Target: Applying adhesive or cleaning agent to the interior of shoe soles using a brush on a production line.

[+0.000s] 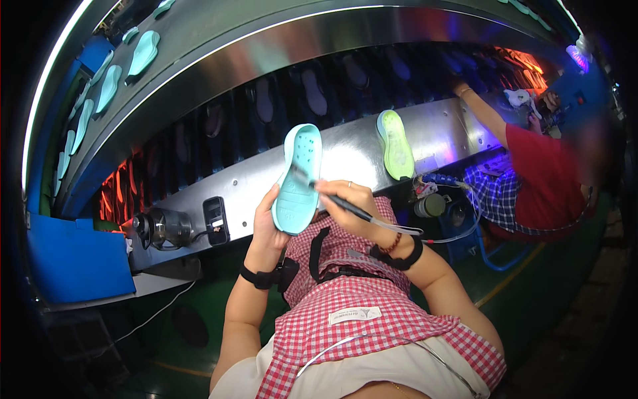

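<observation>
My left hand point(266, 223) holds a pale turquoise clog shoe point(297, 179) upright by its lower edge, sole side toward me. My right hand point(349, 199) grips a thin dark brush-like tool point(345, 206), its tip touching the middle of the shoe. A clear tube runs back from the tool past my wrist. Both wrists wear black straps. A light green shoe point(396, 143) lies on the metal shelf point(359, 153) beyond my right hand.
Behind the shelf a dark conveyor point(319, 93) carries several soles, lit orange at both ends. More turquoise soles point(143, 54) ride the upper left track. A person in a red top point(541, 169) works at the right. A blue box point(76, 256), a small fan and a phone stand at left.
</observation>
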Motion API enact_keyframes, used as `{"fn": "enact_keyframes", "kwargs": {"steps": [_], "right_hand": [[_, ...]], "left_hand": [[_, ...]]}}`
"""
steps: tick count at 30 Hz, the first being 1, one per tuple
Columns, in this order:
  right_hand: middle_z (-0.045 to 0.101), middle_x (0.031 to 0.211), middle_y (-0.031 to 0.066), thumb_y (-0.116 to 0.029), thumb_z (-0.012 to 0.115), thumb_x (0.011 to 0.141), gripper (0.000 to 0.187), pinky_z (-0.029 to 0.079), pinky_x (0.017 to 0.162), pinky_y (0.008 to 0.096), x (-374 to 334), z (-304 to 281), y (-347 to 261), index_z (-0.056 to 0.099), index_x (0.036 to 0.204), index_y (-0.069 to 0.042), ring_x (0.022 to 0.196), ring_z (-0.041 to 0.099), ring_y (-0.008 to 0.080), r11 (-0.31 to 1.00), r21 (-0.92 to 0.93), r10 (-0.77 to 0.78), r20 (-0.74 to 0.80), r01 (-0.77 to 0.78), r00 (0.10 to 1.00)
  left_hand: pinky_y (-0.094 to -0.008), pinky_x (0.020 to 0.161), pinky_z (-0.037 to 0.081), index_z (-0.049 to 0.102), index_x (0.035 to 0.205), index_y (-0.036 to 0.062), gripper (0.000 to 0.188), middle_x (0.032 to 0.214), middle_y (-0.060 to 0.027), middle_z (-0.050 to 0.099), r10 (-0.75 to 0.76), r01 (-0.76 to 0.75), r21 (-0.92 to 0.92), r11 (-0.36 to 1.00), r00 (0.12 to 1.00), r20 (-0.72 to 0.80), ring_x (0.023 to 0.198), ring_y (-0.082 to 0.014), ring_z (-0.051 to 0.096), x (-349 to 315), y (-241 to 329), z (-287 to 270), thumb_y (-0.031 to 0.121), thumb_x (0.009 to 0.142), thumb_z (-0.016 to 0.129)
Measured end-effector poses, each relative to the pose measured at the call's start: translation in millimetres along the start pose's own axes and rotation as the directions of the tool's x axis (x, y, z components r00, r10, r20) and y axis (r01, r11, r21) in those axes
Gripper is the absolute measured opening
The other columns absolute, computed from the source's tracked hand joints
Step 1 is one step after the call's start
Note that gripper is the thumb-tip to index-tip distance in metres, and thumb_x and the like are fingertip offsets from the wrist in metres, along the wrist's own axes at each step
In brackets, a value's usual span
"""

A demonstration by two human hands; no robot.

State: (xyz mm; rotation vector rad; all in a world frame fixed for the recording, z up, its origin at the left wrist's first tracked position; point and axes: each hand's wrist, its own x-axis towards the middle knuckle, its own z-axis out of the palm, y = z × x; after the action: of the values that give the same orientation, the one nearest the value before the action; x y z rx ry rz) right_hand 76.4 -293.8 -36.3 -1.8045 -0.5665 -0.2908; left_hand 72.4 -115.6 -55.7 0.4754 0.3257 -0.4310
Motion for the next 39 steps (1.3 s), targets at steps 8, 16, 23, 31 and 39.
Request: {"fn": "enact_keyframes", "kwargs": {"steps": [8, 16, 23, 31, 39], "right_hand": [[0.059, 0.1, 0.0244, -0.005, 0.047, 0.085, 0.02, 0.036, 0.04, 0.0169, -7, -86, 5, 0.056, 0.102, 0.002, 0.041, 0.042, 0.0061, 0.334, 0.929, 0.353, 0.032, -0.158, 0.935], [0.062, 0.096, 0.0197, -0.003, 0.048, 0.086, 0.016, 0.04, 0.045, 0.0189, -17, -75, 24, 0.056, 0.099, 0.004, 0.046, 0.046, 0.0082, 0.217, 0.939, 0.553, 0.106, -0.266, 0.826], [0.063, 0.093, 0.0154, -0.006, 0.049, 0.085, 0.018, 0.038, 0.046, 0.0228, -41, -96, 52, 0.056, 0.1, 0.001, 0.047, 0.046, 0.0094, 0.239, 0.939, 0.653, 0.034, -0.249, 0.756], [0.057, 0.106, 0.0186, 0.003, 0.052, 0.08, 0.028, 0.049, 0.075, 0.0252, -42, -97, 49, 0.052, 0.108, 0.007, 0.081, 0.059, 0.0161, 0.327, 0.893, 0.578, 0.069, -0.308, 0.813], [0.059, 0.103, 0.0174, 0.013, 0.055, 0.075, 0.028, 0.049, 0.081, 0.0277, -46, -93, 52, 0.055, 0.102, 0.007, 0.093, 0.059, 0.0205, 0.39, 0.853, 0.602, 0.049, -0.347, 0.797]], "left_hand": [[-0.0476, 0.073, 0.052, 0.041, 0.12, -0.0084, 0.056, 0.106, -0.0239, 0.056, 0.293, -0.316, 0.318, 0.894, 0.949, 0.119, 0.085, -0.0375, 0.061, -25, 67, 100, 0.035, 0.087, 0.031], [-0.0611, 0.1, 0.021, 0.03, 0.128, -0.0041, 0.049, 0.133, -0.0228, 0.031, 0.408, -0.306, -0.341, 0.889, 0.868, 0.284, 0.125, -0.0398, 0.027, 95, 218, 178, 0.022, 0.087, 0.027], [-0.0405, 0.106, 0.019, 0.003, 0.136, -0.0055, 0.076, 0.143, -0.0206, 0.014, 0.406, -0.404, 0.201, 0.893, 0.913, 0.031, 0.131, -0.0306, 0.02, 132, 177, 237, 0.033, 0.086, 0.045], [-0.0418, 0.104, 0.022, 0.025, 0.137, 0.0077, 0.07, 0.144, -0.0136, 0.02, 0.524, 0.043, 0.795, -0.605, 0.773, 0.357, 0.132, -0.0311, 0.019, 218, 165, 306, 0.021, 0.073, 0.05], [-0.0423, 0.1, 0.028, 0.043, 0.126, 0.0078, 0.056, 0.133, -0.0155, 0.039, 0.397, 0.218, 0.616, -0.757, 0.903, 0.167, 0.125, -0.0362, 0.029, 242, 175, 287, 0.036, 0.079, 0.053]]}}
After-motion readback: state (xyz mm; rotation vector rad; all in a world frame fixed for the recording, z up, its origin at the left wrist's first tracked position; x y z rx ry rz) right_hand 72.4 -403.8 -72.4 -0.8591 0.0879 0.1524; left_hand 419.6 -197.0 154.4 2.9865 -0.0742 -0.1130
